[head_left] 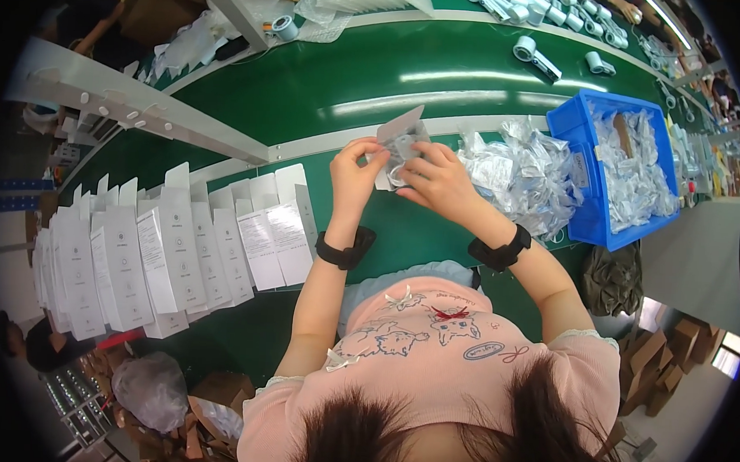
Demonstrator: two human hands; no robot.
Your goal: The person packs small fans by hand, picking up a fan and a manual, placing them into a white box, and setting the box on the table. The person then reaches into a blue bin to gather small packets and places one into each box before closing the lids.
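In front of me, over the green worktop, my left hand (pixel 358 174) grips the side of a small white box (pixel 403 123) whose flap stands up. The fingers of my right hand (pixel 440 178) are bent at the box's open end, pressed on a clear plastic bag (pixel 406 143) that sits partly in it. What lies inside the bag is hard to make out. Just right of my right hand is a heap of clear plastic bags (pixel 517 167) with small parts in them. Both wrists wear black bands.
White boxes (pixel 171 247) with raised flaps stand in rows at the left, with printed leaflets (pixel 274 243) leaning on them. A blue bin (pixel 568 136) at the right holds more bags. Beyond a pale rail (pixel 341 135), a green conveyor belt (pixel 310 80) carries light-blue handheld devices (pixel 536 57). A metal post (pixel 169 115) rises at left.
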